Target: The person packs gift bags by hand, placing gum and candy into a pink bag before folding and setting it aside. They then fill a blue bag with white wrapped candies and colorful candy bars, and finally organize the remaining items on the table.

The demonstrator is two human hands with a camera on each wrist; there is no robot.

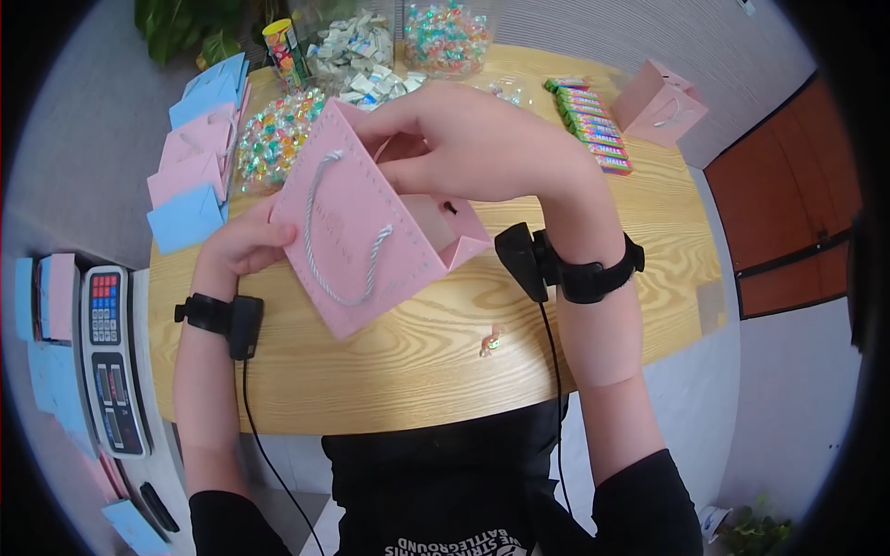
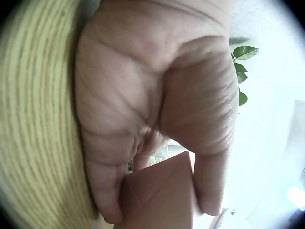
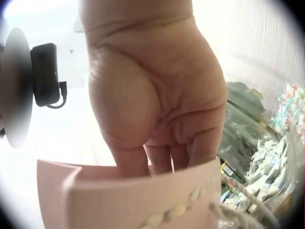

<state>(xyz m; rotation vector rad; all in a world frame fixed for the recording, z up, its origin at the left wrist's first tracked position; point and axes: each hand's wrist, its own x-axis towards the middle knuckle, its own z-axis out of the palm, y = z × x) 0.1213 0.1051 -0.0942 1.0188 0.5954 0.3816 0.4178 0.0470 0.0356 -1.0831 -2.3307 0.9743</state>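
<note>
A pink paper gift bag (image 1: 348, 232) with white rope handles is held tilted over the table, its mouth facing right. My left hand (image 1: 246, 239) grips the bag's left lower edge, thumb on the front face. In the left wrist view, thumb and fingers stand on either side of the bag's pink corner (image 2: 159, 195). My right hand (image 1: 464, 139) reaches in through the mouth. The right wrist view shows its fingers (image 3: 131, 161) pointing down past the rim (image 3: 143, 186); their tips are hidden inside, and I cannot tell whether they hold anything.
A wrapped candy (image 1: 490, 342) lies near the table's front. Behind are wrapped candies (image 1: 278, 134), a tub of white packets (image 1: 352, 56), a tub of colourful candies (image 1: 448, 42) and a tube (image 1: 286, 54). Halls sticks (image 1: 591, 125) and another pink bag (image 1: 660, 104) stand right; flat bags (image 1: 190, 157) lie left.
</note>
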